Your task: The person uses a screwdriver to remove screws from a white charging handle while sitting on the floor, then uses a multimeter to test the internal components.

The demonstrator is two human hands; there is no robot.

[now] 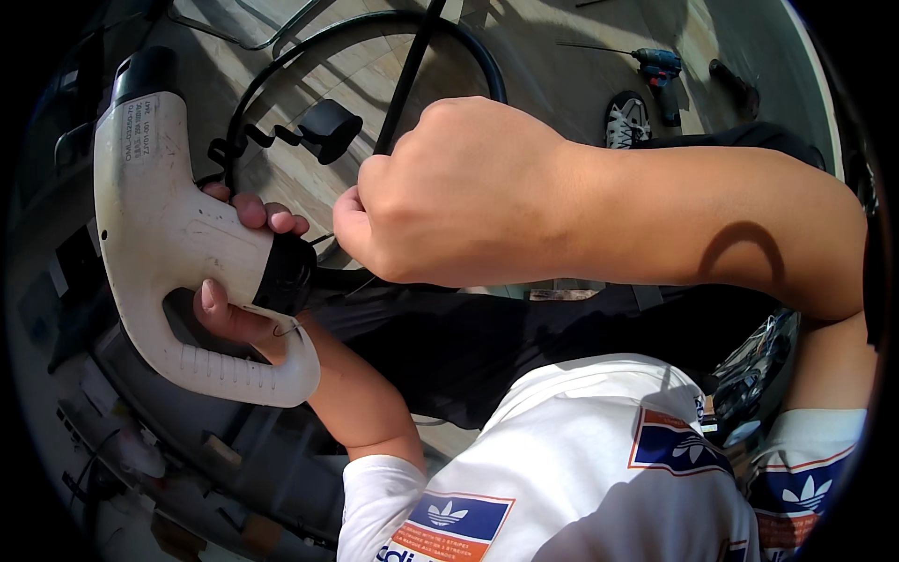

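A white electric-car charging connector (178,215) with a black nose and a loop handle is in my left hand (239,323). The fingers wrap over its far side and the thumb goes through the handle opening. Beside its black cable end (288,272), my right hand (468,192) is closed in a fist, knuckles up. A thin dark strand shows near the right fingers, but what they grip is hidden. Beyond the hands, a black cap (330,129) hangs on a coiled cord.
A thick black cable (487,66) loops over the tiled floor. Farther right lie a blue-and-black cordless drill (660,75) with a long bit and a dark tool (733,89). Near the drill is a black-and-white sneaker (626,122). Bundled wires (754,361) sit at the right.
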